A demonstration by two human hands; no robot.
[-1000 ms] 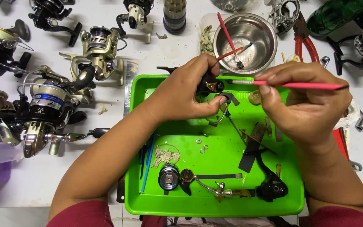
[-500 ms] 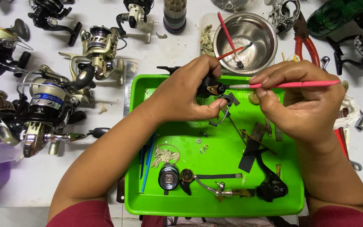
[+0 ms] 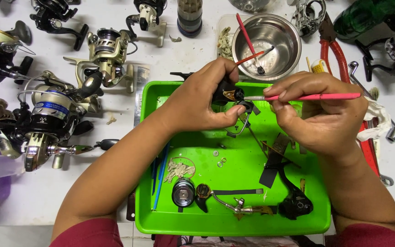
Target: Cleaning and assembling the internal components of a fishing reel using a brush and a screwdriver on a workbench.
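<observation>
Above the green tray (image 3: 161,219), the left hand (image 3: 202,103) pinches a small black reel part (image 3: 227,94), while the right hand (image 3: 318,114) closes on a pink brush (image 3: 316,97) — bristles touching that part. Loose reel pieces (image 3: 234,199) lie in the tray; the steel bowl (image 3: 282,34) holds two brushes.

Bare strip of green tray (image 3: 234,160) beneath the hands; fishing reels (image 3: 46,114) crowding the left.

Glossy green plastic tray (image 3: 161,219), shiny steel bowl (image 3: 289,34), matt pink plastic brush handle (image 3: 316,96), polished metal reels (image 3: 108,50).
</observation>
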